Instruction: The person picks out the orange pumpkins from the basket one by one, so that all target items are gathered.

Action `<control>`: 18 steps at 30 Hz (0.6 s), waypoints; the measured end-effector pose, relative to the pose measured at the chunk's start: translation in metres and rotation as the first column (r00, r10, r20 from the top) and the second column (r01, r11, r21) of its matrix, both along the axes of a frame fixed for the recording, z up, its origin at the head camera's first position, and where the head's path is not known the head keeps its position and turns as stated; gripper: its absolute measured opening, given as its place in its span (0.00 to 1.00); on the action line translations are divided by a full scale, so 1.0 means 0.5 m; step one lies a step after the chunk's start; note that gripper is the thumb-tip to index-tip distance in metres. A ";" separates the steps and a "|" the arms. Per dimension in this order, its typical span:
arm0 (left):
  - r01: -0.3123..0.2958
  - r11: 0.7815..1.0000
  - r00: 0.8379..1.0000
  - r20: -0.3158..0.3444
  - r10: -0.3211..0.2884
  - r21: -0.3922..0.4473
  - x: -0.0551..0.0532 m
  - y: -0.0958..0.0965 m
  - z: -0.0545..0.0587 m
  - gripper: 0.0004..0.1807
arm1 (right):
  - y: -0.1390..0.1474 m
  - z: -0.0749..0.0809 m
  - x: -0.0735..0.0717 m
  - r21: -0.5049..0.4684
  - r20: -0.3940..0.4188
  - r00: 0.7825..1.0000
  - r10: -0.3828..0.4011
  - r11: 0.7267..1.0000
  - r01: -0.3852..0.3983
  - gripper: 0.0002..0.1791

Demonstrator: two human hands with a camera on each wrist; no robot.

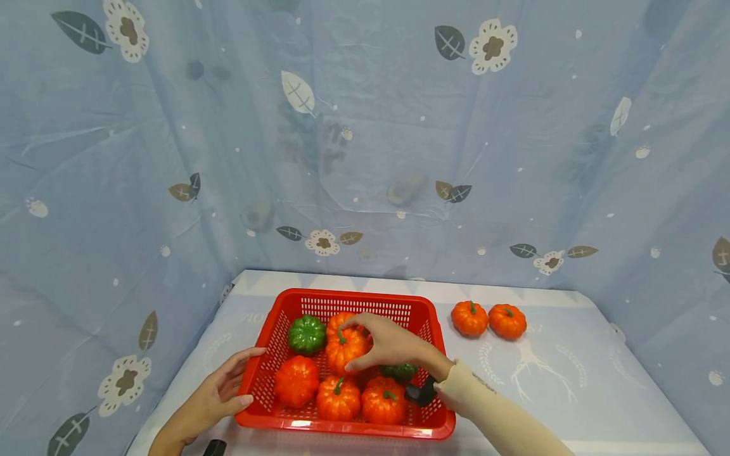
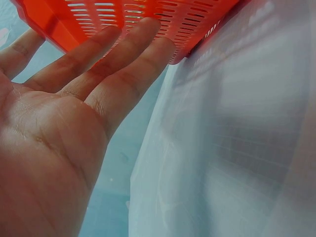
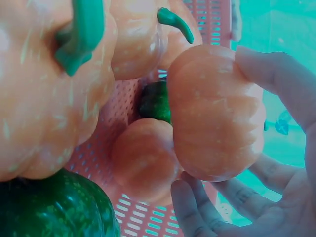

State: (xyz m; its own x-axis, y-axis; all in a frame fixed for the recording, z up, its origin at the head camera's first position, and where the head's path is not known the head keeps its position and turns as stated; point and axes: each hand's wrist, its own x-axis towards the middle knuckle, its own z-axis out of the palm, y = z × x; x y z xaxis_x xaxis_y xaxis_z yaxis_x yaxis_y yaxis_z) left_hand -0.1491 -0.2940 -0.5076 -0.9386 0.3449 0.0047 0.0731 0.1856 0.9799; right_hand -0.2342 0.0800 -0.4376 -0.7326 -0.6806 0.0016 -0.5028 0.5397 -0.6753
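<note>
My right hand (image 1: 393, 342) grips a small orange pumpkin (image 1: 344, 352) with a green stem, over the middle of a red slotted basket (image 1: 345, 429). In the right wrist view, thumb and fingers (image 3: 242, 192) clasp opposite sides of this pumpkin (image 3: 215, 113). Straight fingers of my left hand (image 1: 219, 392) touch the basket's left wall from outside; the left wrist view shows the fingertips (image 2: 148, 29) against its slots. Inside lie a green pumpkin (image 1: 307, 334), a red-orange one (image 1: 296, 381), several orange ones (image 1: 338, 399) and another green one (image 1: 399, 372), partly hidden under my right hand.
Two orange pumpkins, one at left (image 1: 469, 318) and one at right (image 1: 507, 322), sit on the pale table (image 1: 547, 373) right of the basket. A blue patterned curtain (image 1: 365, 158) hangs behind and at both sides. A black object (image 1: 215, 448) shows beside my left wrist.
</note>
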 end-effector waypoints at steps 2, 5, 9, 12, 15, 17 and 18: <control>0.000 1.000 1.000 -0.002 0.000 -0.003 -0.001 0.000 -0.002 0.38 | 0.003 0.000 0.000 -0.012 -0.008 1.000 -0.010 1.000 0.010 0.37; 0.000 1.000 1.000 -0.003 0.000 -0.004 -0.002 -0.001 -0.003 0.37 | 0.008 0.005 0.002 -0.025 -0.026 1.000 -0.016 1.000 0.015 0.37; 0.012 1.000 1.000 -0.015 -0.012 0.002 -0.002 -0.003 -0.003 0.37 | 0.018 0.015 0.005 -0.053 -0.051 0.999 -0.018 0.998 0.015 0.38; 0.017 1.000 1.000 -0.020 -0.017 0.006 -0.001 -0.003 -0.003 0.37 | 0.029 0.022 0.007 -0.088 -0.058 0.998 -0.024 0.996 0.019 0.39; 0.008 1.000 1.000 -0.010 -0.008 0.004 -0.001 -0.002 -0.002 0.37 | 0.042 0.028 0.008 -0.115 -0.063 0.997 -0.041 0.993 0.034 0.39; 0.001 1.000 1.000 0.002 -0.001 0.003 0.000 -0.002 0.000 0.38 | 0.052 0.033 0.009 -0.126 -0.076 0.996 -0.056 0.991 0.046 0.40; -0.002 1.000 1.000 0.006 0.002 0.002 0.000 -0.001 0.000 0.38 | 0.058 0.034 0.008 -0.132 -0.085 0.994 -0.062 0.990 0.050 0.40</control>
